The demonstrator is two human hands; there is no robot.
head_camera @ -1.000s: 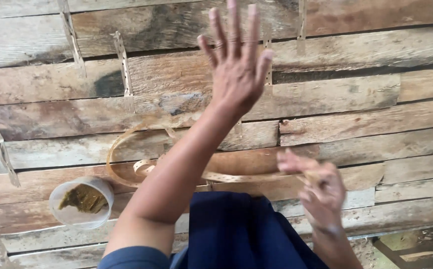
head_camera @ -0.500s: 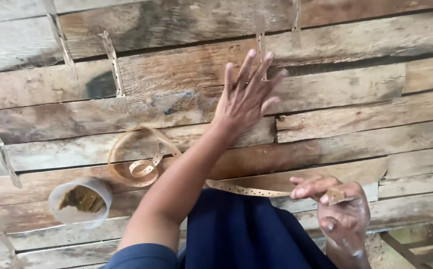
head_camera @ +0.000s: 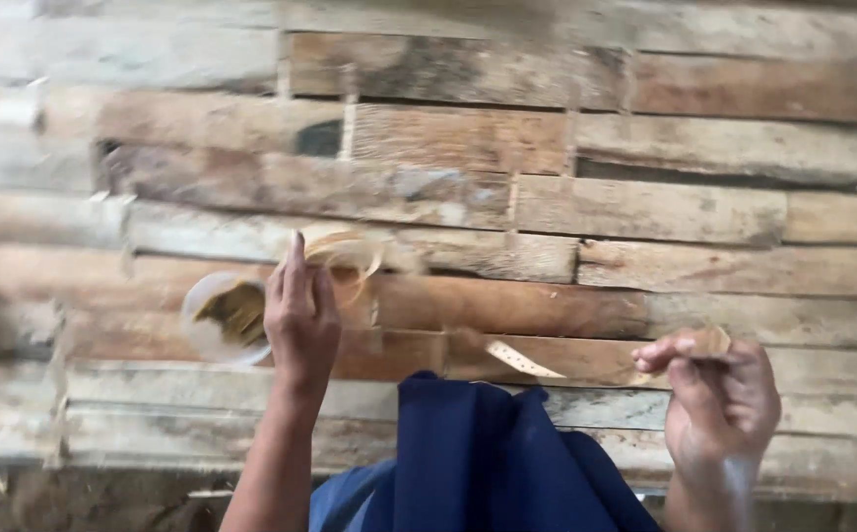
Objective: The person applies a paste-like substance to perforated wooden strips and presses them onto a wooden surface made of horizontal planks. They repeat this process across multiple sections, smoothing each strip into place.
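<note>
Head view, one item per entry. Plank floor (head_camera: pixel 645 207): weathered wooden boards, laid crosswise. Thin pale strip (head_camera: pixel 522 360): runs flat over the boards just above the blue cloth (head_camera: pixel 468 453), its far end coiled in a loose loop (head_camera: pixel 345 251). Right hand (head_camera: pixel 719 404): right of the cloth, thumb and forefinger pinched on the strip's near end. Left hand (head_camera: pixel 300 320): left of the cloth, fingers straight and close together, resting over the coiled loop. Round white bowl (head_camera: pixel 222 315): just left of that hand, holding brownish shreds.
</note>
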